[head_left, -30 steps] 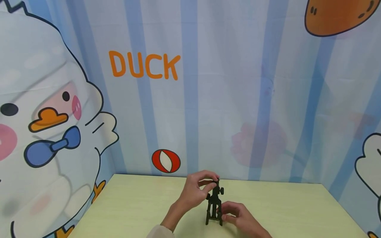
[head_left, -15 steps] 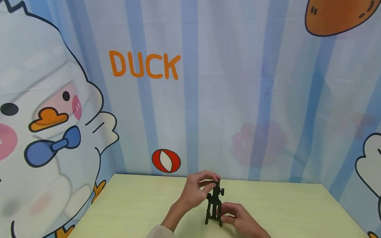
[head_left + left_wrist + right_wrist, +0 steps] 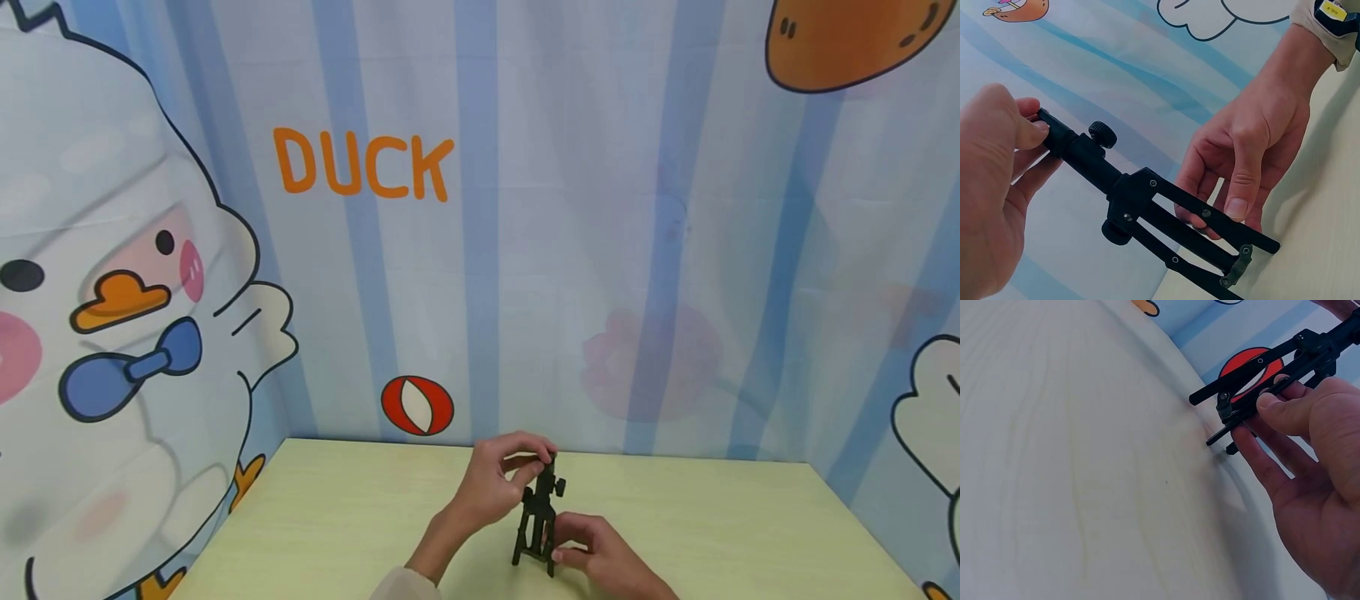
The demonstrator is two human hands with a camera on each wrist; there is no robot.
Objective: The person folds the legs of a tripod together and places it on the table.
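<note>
A small black mini tripod (image 3: 537,505) stands slightly tilted over the table, its legs partly spread. My left hand (image 3: 495,482) pinches the top of its column between thumb and fingers. Low on the right side, my right hand (image 3: 600,546) holds one leg between thumb and fingertips. The left wrist view shows a round knob (image 3: 1103,134) on the column, a second knob lower down, and a short brace (image 3: 1239,265) joining the legs to the centre post. In the right wrist view, the right thumb (image 3: 1282,412) lies along the leg, with fingers behind it.
The pale yellow table (image 3: 337,508) lies under both hands. Behind it hangs a blue striped curtain (image 3: 555,250) with cartoon ducks and the word DUCK, meeting the table's back edge.
The tripod's lower end has swung slightly left, so it tilts and turns a little more. My right hand has moved left with the leg; my left hand stays nearly still at the top.
</note>
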